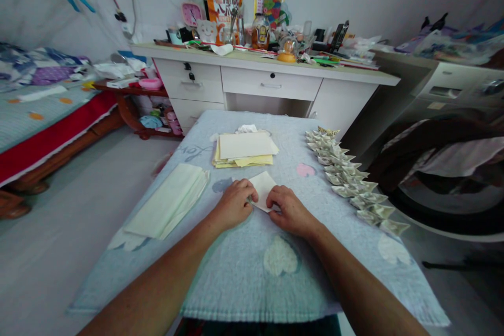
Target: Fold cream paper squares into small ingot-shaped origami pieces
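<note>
A small folded sheet of cream paper (263,189) lies on the cloth-covered table between my two hands. My left hand (239,202) pinches its left edge with the fingers bent. On the right edge, my right hand (289,209) has its curled fingers and thumb closed on the paper. Behind my hands is a stack of cream and yellow paper (246,147). To the left lies a pile of long pale green-white paper sheets (169,202). Folded paper boats (346,178), or shapes like them, stand in an overlapping row along the right side.
A light blue patterned cloth (244,278) covers the table. Beyond its far edge stands a white desk (271,84) crowded with jars, a snack bag and a pink clock. A bed (47,115) is at left, a front-loading washing machine (444,94) at right.
</note>
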`<act>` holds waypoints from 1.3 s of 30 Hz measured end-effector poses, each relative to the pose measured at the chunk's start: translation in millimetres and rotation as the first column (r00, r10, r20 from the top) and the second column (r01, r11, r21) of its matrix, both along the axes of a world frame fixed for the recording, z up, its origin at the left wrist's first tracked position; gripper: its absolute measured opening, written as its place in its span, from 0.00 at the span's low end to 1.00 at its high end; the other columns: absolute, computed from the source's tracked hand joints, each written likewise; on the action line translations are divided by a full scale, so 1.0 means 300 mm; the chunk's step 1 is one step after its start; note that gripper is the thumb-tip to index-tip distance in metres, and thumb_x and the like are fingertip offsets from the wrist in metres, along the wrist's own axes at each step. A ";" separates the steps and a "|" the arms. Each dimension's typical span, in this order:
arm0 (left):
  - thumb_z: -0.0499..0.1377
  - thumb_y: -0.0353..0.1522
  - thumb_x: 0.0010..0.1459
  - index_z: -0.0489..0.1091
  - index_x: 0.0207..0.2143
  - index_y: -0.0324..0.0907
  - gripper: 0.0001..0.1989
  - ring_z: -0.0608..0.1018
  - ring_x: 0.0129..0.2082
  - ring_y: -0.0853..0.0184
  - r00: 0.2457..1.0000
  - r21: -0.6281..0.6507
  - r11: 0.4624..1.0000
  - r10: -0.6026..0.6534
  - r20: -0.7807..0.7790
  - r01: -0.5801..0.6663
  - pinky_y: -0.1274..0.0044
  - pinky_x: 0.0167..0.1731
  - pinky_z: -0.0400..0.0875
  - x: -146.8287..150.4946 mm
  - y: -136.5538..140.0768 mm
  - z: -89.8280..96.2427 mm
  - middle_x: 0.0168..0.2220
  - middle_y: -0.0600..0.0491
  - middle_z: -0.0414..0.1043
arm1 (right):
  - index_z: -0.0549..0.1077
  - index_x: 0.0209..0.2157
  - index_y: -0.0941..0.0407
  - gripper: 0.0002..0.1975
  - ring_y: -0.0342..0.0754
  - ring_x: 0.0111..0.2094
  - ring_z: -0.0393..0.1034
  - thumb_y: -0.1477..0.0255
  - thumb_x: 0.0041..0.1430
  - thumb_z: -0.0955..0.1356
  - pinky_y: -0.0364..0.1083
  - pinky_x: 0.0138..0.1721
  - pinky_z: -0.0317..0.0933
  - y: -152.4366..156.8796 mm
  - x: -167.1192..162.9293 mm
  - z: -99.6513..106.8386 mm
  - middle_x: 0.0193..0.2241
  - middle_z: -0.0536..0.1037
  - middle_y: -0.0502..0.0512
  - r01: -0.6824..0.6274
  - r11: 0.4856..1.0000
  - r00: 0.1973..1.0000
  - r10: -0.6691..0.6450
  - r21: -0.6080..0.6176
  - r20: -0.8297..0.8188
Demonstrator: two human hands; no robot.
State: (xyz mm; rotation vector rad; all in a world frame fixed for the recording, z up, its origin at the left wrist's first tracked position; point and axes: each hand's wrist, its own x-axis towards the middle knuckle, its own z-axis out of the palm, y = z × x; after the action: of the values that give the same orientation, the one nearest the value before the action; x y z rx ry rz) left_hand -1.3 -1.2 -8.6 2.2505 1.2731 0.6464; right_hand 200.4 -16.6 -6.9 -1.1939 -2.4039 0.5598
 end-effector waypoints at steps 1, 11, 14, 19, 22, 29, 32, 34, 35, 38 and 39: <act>0.54 0.21 0.41 0.71 0.30 0.42 0.14 0.70 0.42 0.61 1.000 -0.026 1.000 -0.010 -0.013 0.010 0.70 0.45 0.63 -0.002 -0.002 0.004 0.37 0.52 0.68 | 0.71 0.30 0.56 0.06 0.48 0.38 0.62 0.80 0.48 0.67 0.46 0.42 0.53 0.002 0.003 -0.002 0.33 0.71 0.52 0.012 1.000 1.000 -0.012 -0.009 -0.004; 0.59 0.29 0.49 0.71 0.27 0.42 0.01 0.70 0.42 0.61 1.000 -0.037 0.999 -0.001 0.024 0.001 0.70 0.45 0.62 -0.008 0.002 -0.006 0.37 0.52 0.68 | 0.74 0.28 0.56 0.06 0.48 0.41 0.61 0.71 0.58 0.68 0.48 0.43 0.52 0.014 0.012 -0.007 0.36 0.72 0.53 0.134 0.989 0.989 -0.138 -0.057 -0.063; 0.58 0.30 0.51 0.71 0.27 0.42 0.02 0.70 0.41 0.62 1.000 -0.019 1.000 0.019 0.023 -0.019 0.69 0.45 0.61 -0.006 0.008 -0.019 0.36 0.52 0.68 | 0.74 0.26 0.57 0.09 0.48 0.40 0.61 0.70 0.60 0.67 0.49 0.43 0.52 0.020 0.008 -0.013 0.35 0.73 0.54 0.208 0.975 0.974 -0.213 -0.076 -0.071; 0.59 0.29 0.51 0.69 0.27 0.41 0.01 0.69 0.40 0.61 0.998 0.032 0.997 0.067 0.015 -0.068 0.69 0.43 0.62 0.000 0.007 -0.030 0.34 0.52 0.67 | 0.74 0.24 0.57 0.09 0.50 0.40 0.60 0.69 0.56 0.69 0.50 0.42 0.50 0.019 -0.007 -0.019 0.35 0.71 0.55 0.364 0.930 0.931 -0.365 -0.058 -0.004; 0.58 0.27 0.51 0.69 0.27 0.41 0.02 0.69 0.40 0.61 0.997 0.041 0.996 0.080 0.004 -0.080 0.69 0.43 0.63 0.005 0.005 -0.028 0.34 0.51 0.67 | 0.74 0.23 0.57 0.09 0.51 0.40 0.59 0.69 0.53 0.71 0.50 0.41 0.49 0.016 -0.012 -0.022 0.35 0.70 0.55 0.412 0.911 0.911 -0.412 -0.021 0.028; 0.57 0.26 0.51 0.69 0.29 0.42 0.04 0.69 0.40 0.61 0.997 0.061 0.995 0.082 -0.013 -0.081 0.69 0.44 0.62 0.008 0.005 -0.029 0.34 0.52 0.67 | 0.73 0.21 0.57 0.08 0.51 0.39 0.58 0.72 0.52 0.70 0.49 0.38 0.48 0.018 -0.015 -0.033 0.34 0.70 0.56 0.449 0.894 0.892 -0.449 0.019 0.045; 0.57 0.26 0.52 0.69 0.29 0.42 0.04 0.69 0.40 0.61 0.996 0.064 0.994 0.088 -0.015 -0.087 0.69 0.44 0.62 0.009 0.005 -0.035 0.35 0.51 0.67 | 0.73 0.22 0.57 0.08 0.51 0.39 0.58 0.72 0.54 0.69 0.49 0.38 0.48 0.016 -0.019 -0.033 0.35 0.70 0.57 0.448 0.893 0.891 -0.449 0.030 0.068; 0.56 0.25 0.52 0.69 0.29 0.42 0.04 0.69 0.40 0.61 0.995 0.064 0.994 0.093 -0.021 -0.092 0.70 0.44 0.63 0.010 0.005 -0.038 0.35 0.51 0.67 | 0.73 0.23 0.57 0.08 0.51 0.40 0.58 0.72 0.55 0.69 0.49 0.38 0.48 0.014 -0.022 -0.029 0.36 0.70 0.57 0.455 0.890 0.885 -0.455 0.021 0.097; 0.56 0.25 0.52 0.69 0.29 0.42 0.04 0.69 0.40 0.62 0.995 0.066 0.993 0.095 -0.024 -0.093 0.70 0.44 0.63 0.010 0.006 -0.039 0.35 0.51 0.67 | 0.73 0.23 0.57 0.08 0.51 0.40 0.58 0.71 0.55 0.68 0.48 0.38 0.48 0.013 -0.023 -0.027 0.36 0.70 0.57 0.460 0.888 0.882 -0.459 0.016 0.111; 0.56 0.25 0.52 0.69 0.29 0.42 0.04 0.69 0.41 0.62 0.994 0.067 0.993 0.099 -0.037 -0.097 0.70 0.44 0.63 0.010 0.007 -0.039 0.35 0.52 0.67 | 0.73 0.23 0.58 0.08 0.51 0.41 0.58 0.71 0.55 0.68 0.48 0.39 0.48 0.012 -0.026 -0.017 0.37 0.70 0.56 0.473 0.881 0.872 -0.469 0.006 0.141; 0.56 0.26 0.52 0.69 0.29 0.42 0.04 0.69 0.41 0.62 0.994 0.065 0.993 0.099 -0.039 -0.096 0.70 0.45 0.62 0.010 0.007 -0.038 0.35 0.52 0.67 | 0.73 0.24 0.58 0.08 0.51 0.41 0.58 0.71 0.55 0.68 0.48 0.39 0.48 0.012 -0.027 -0.015 0.37 0.70 0.56 0.475 0.880 0.870 -0.470 0.006 0.148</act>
State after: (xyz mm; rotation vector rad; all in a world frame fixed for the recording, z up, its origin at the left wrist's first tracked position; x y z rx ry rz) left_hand 1.8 0.8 -19.9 2.2753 1.4093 0.6863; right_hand 192.3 -13.1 -11.3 -1.8165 -2.0942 0.3607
